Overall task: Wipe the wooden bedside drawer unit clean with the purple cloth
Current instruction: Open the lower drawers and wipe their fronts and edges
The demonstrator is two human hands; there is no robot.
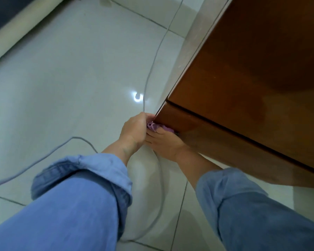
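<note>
Left hand [134,128]: fingers closed on purple cloth [153,126] | Cloth: bunched at drawer unit [243,78] lower front corner | Right hand [163,143]: fingers pinching cloth against drawer front | Advice: spread cloth flat, press evenly, avoid floor cable [149,75].
</note>
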